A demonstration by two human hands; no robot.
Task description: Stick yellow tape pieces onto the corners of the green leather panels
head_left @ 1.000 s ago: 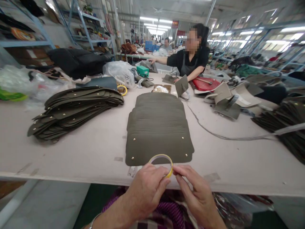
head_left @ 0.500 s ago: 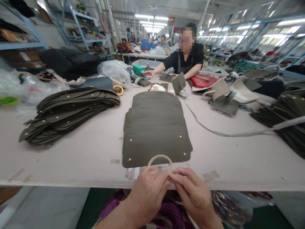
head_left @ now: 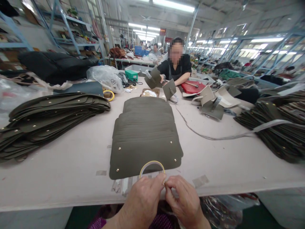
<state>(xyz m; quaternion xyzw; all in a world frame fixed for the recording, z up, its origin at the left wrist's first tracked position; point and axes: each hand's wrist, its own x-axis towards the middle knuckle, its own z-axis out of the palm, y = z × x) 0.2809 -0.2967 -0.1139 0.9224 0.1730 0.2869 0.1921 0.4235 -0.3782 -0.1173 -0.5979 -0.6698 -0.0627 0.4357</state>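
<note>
At the table's near edge, my left hand is closed around the lower part of a narrow tape roll with a yellow rim. The fingertips of my right hand are pinched together at the roll's right side, against my left thumb; whatever is between them is too small to make out. Just beyond the roll lies an overlapping stack of dark olive panels. Small gold-coloured studs show near the corners of the nearest panel.
A pile of studded olive panels lies left, and another pile right. Behind the stack stands a box of small gold pieces. A second yellow tape roll sits back left. Across the table, a co-worker handles an olive piece.
The view has shifted, so the table appears lower and further left. My right fingers have curled more tightly at the tape roll. The co-worker's arm has drawn back and an olive piece is now raised.
</note>
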